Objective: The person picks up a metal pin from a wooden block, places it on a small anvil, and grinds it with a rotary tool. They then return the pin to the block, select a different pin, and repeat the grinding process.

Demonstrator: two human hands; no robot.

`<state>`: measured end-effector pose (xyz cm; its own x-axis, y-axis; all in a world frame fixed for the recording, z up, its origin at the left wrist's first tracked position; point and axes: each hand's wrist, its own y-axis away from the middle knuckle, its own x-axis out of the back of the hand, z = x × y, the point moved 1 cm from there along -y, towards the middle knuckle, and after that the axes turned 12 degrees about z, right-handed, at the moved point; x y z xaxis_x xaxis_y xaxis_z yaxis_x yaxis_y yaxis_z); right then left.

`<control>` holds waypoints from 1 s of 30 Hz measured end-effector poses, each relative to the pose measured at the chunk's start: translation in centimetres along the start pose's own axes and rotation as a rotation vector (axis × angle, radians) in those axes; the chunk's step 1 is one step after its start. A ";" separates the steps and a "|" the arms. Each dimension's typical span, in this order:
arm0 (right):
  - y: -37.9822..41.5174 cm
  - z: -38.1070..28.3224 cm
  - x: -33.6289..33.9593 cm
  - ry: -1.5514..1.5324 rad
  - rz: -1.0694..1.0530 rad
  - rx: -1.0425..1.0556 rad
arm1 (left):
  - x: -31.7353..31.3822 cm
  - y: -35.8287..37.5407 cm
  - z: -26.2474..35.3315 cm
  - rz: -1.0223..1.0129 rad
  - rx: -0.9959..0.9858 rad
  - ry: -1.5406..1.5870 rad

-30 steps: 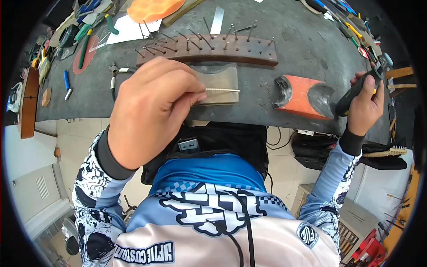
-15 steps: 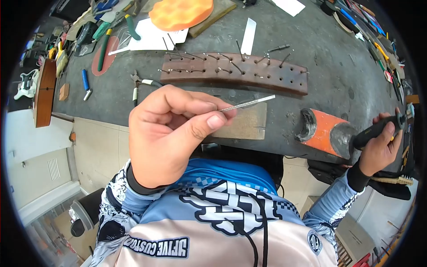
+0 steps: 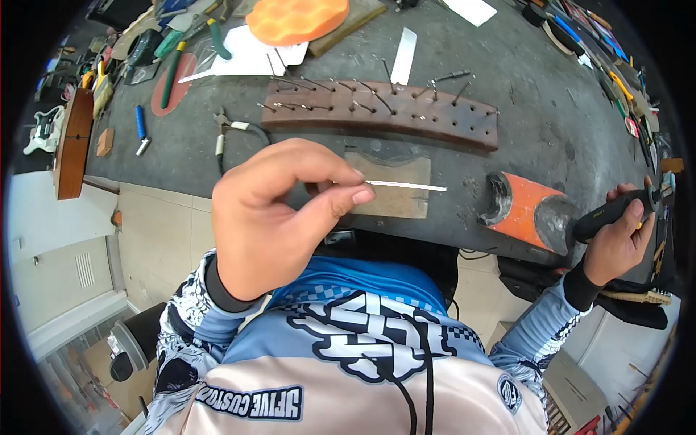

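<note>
A thin, silvery metal strip (image 3: 409,186) is pinched between the thumb and forefinger of my left hand (image 3: 279,206), its free end pointing right. It is held above a flat wooden block (image 3: 395,203) at the table's front edge. On the far right, my right hand (image 3: 620,235) is wrapped round a black handheld rotary tool (image 3: 609,215); its tip points away from me. Next to that tool lies an orange block (image 3: 529,210) with dark, scooped ends. Beyond my left hand, a long brown wooden holder (image 3: 406,116) has rows of holes with several thin metal pieces standing in them.
Cutting pliers (image 3: 225,130) lie left of the holder, and a blue-handled tool (image 3: 140,125) farther left. An orange sponge (image 3: 297,18), white paper (image 3: 250,54) and a white strip (image 3: 404,58) are at the back. Tools crowd both sides of the dark table (image 3: 536,94).
The metal strip has turned from slanting upward to almost level, its free end lower. My left fingers have shifted slightly. My right hand keeps its grip on the rotary tool, nearly still.
</note>
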<state>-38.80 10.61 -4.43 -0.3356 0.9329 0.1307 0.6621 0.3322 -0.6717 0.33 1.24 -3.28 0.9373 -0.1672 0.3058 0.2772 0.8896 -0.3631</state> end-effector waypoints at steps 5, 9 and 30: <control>0.2 -0.4 -0.1 0.022 0.011 0.014 | -0.8 0.0 1.0 -0.126 -0.242 -0.304; 0.2 -0.5 -0.3 0.015 -0.013 0.044 | -0.8 -0.3 1.8 -0.204 -0.359 -0.434; 0.9 -10.9 -2.5 0.383 -1.065 0.768 | -1.8 -0.7 2.3 -0.306 -0.453 -0.563</control>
<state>-30.05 10.12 2.64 -0.1560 0.2975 0.9419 -0.3750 0.8643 -0.3351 -2.02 1.92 -1.61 0.5907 -0.0286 0.8064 0.6785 0.5585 -0.4773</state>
